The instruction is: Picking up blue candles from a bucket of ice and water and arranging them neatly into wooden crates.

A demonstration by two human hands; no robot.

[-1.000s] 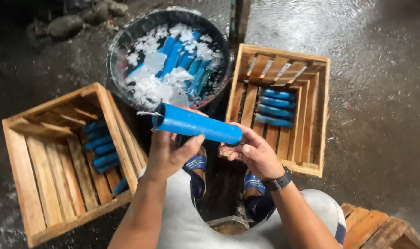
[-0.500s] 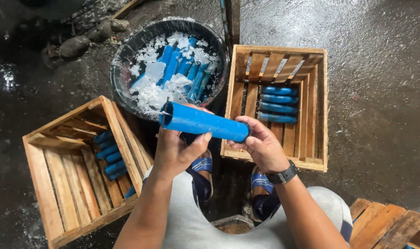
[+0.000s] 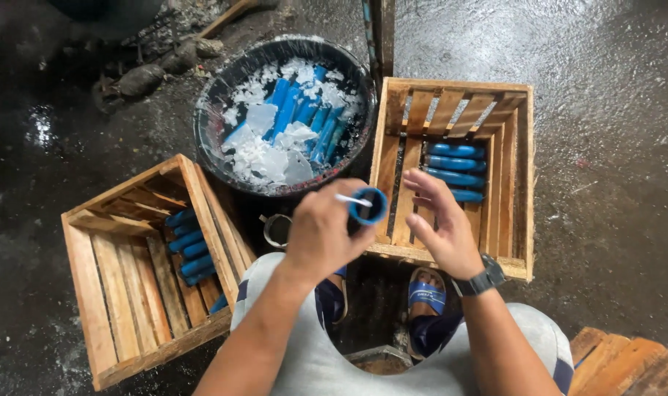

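— What's the person got in the left hand (image 3: 320,233)?

— A blue tube (image 3: 368,206), stood on end so its round open mouth faces up at us. The fingers are wrapped tight around it, and a thin white stick (image 3: 352,199) pokes out across the rim.

— And the right hand (image 3: 442,227)?

— Open, fingers spread and slightly curled, just beside the tube but not touching it as far as I can see. There's a dark watch (image 3: 482,279) on that wrist.

— So the hands aren't together?

— Close, but apart. Only the left one grips anything.

— Where's the tube in relation to everything else?

— Held above the person's knees, in front of the near edge of the right wooden crate (image 3: 521,191), which has a few blue tubes (image 3: 455,170) lying side by side inside. Beyond it sits a black tub (image 3: 209,125) with more blue tubes among chunks of ice (image 3: 271,150).

— And on the other side?

— A second wooden crate (image 3: 114,293), to the left, with a row of blue tubes (image 3: 189,246) against its right wall. The floor (image 3: 612,88) is dark and wet, and the person wears blue sandals (image 3: 425,295).
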